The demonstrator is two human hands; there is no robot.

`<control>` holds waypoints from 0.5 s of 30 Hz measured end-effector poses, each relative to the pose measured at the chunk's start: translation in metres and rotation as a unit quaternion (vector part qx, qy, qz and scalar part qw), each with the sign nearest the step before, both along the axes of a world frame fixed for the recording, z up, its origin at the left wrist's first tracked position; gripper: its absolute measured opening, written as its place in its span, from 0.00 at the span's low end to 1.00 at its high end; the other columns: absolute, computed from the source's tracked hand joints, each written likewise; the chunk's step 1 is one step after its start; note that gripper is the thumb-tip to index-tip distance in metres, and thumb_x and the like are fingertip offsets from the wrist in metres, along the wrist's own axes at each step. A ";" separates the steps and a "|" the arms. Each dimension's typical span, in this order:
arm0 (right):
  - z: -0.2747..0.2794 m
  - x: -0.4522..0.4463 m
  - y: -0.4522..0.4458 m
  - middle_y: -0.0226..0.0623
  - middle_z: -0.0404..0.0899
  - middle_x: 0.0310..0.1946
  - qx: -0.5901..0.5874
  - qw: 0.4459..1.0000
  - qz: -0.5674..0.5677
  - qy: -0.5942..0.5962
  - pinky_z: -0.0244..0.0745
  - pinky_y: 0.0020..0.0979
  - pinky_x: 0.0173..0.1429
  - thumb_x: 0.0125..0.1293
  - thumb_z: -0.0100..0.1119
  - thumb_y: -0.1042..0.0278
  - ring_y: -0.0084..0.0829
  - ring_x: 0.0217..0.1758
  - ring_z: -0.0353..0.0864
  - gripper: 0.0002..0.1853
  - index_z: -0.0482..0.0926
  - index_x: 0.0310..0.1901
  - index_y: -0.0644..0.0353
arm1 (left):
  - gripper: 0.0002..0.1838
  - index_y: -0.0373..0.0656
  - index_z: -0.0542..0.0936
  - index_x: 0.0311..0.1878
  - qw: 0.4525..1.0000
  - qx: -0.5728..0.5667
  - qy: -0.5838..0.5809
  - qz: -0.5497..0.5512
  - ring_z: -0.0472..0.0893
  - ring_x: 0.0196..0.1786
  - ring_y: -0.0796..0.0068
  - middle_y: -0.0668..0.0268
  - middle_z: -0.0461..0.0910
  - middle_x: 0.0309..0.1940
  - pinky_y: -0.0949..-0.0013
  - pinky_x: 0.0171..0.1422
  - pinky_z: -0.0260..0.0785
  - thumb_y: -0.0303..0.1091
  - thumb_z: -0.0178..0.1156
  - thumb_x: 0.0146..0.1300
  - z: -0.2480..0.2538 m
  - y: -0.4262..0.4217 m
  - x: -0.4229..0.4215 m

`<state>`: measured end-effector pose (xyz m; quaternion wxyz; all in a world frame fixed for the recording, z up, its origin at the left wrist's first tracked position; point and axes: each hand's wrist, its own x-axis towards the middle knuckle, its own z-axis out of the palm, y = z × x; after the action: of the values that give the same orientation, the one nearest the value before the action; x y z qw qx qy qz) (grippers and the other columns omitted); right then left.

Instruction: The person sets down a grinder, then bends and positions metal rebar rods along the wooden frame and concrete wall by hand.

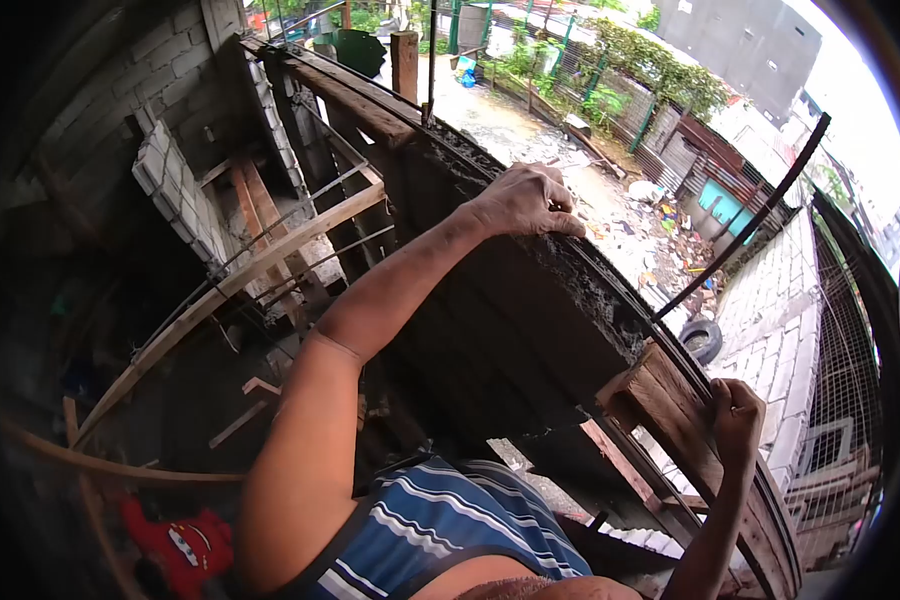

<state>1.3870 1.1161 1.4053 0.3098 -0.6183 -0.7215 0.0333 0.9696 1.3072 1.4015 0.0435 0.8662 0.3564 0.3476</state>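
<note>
Two hands are at the long upper edge of a dark wall (535,320), which stands before the person's striped shirt (440,520). The left hand (533,200) lies over this edge with fingers bent; the right hand (740,415), further along, is folded like a fist and seems to clasp the edge beside a thick wooden beam (675,400). I suppose they are placed apart to give the body a steady support. A metal rod (745,228) rises slanting between both hands, perhaps as part of the building's frame. On the inner side, a long wooden pole (280,250) crosses the dark space, maybe as a brace.

Some things are difficult to see. The left fingertips are partly hidden, so whether they grip or only rest, I cannot tell. The lower left is very dark around a red cloth (185,545), and the right arm is cut off below.
</note>
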 end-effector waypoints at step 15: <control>0.005 0.017 0.012 0.27 0.74 0.24 -0.138 0.987 -0.013 0.079 0.65 0.26 0.36 0.75 0.58 0.67 0.18 0.31 0.67 0.13 0.79 0.35 0.68 | 0.27 0.43 0.84 0.31 0.979 -0.127 0.155 -0.034 0.82 0.31 0.63 0.63 0.81 0.23 0.59 0.40 0.71 0.63 0.70 0.56 0.041 0.024 -0.026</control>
<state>1.4038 1.1278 1.4098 0.2781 -0.6602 -0.6748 0.1773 0.9432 1.3315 1.4424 0.1090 0.9085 0.3704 0.1597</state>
